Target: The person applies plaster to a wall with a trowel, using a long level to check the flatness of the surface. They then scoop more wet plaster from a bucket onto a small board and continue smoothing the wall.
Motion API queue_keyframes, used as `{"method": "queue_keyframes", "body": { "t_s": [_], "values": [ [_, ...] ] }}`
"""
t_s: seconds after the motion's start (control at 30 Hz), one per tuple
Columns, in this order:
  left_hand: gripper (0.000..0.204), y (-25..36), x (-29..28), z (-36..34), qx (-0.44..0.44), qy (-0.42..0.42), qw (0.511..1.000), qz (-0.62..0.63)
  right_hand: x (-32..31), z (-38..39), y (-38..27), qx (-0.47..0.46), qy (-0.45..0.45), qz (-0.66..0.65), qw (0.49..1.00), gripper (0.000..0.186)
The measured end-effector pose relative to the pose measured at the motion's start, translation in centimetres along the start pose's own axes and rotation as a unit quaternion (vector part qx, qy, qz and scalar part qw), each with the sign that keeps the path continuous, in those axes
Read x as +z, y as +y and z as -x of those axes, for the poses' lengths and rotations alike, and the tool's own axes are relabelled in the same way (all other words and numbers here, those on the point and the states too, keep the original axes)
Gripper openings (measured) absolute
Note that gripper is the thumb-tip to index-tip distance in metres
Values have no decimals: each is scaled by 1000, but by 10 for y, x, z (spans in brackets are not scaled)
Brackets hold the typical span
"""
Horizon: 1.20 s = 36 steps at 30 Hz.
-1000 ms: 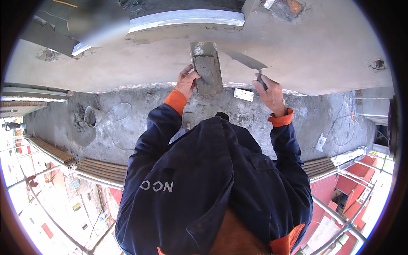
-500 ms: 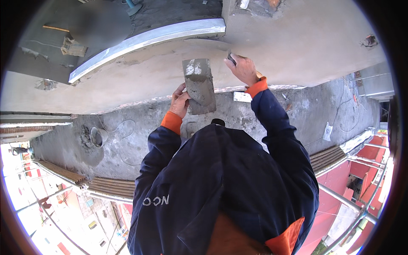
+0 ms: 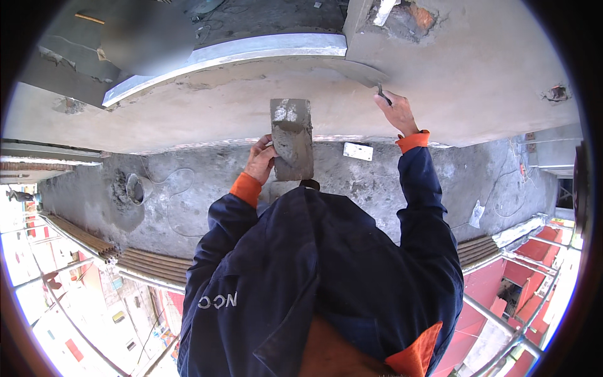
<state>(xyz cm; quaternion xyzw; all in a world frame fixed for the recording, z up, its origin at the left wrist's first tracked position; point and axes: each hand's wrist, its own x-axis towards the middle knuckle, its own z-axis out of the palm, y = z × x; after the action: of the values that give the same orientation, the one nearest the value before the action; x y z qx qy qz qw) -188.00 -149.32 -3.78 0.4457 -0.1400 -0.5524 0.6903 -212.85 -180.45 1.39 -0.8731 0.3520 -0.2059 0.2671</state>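
My left hand [image 3: 259,160] grips a rectangular board [image 3: 293,147] by its left side; a lump of grey mortar lies on it and white flecks show near its top end. My right hand [image 3: 397,114] is closed on the dark handle of a steel trowel [image 3: 363,75], whose long blade lies along the grey plastered wall [image 3: 477,75], just under a pale straight ledge [image 3: 264,45] that bounds a darker recess. Whether the whole blade touches the plaster I cannot tell.
Below the wall runs a rough concrete floor [image 3: 207,176] with a white block [image 3: 357,151], a round bucket [image 3: 135,188] and loose wires. Bundled pipes [image 3: 151,262] edge it, with scaffold tubes [image 3: 483,308] beyond. Two rough holes [image 3: 419,25] [image 3: 558,93] interrupt the plaster.
The board in my left hand has moved lower in the picture. My right hand rose with the trowel and swung left half a second ago; now it is farther right again.
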Motion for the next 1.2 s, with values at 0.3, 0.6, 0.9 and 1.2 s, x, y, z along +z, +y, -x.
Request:
{"method": "queue_keyframes", "body": {
  "t_s": [0.3,0.6,0.9,1.2],
  "values": [
    [31,0,-5,4,12,-5,1000,28,-24,20,53,61,2,-53,997,33],
    [36,2,-14,7,17,-1,999,41,-16,109,1,239,-53,-302,921,39],
    [36,7,-15,10,20,-40,999,31,42,89,-89,232,-337,-564,717,42],
    [37,24,-11,26,42,-6,998,54,36,134,-49,271,-246,-431,825,37]
  ]
}}
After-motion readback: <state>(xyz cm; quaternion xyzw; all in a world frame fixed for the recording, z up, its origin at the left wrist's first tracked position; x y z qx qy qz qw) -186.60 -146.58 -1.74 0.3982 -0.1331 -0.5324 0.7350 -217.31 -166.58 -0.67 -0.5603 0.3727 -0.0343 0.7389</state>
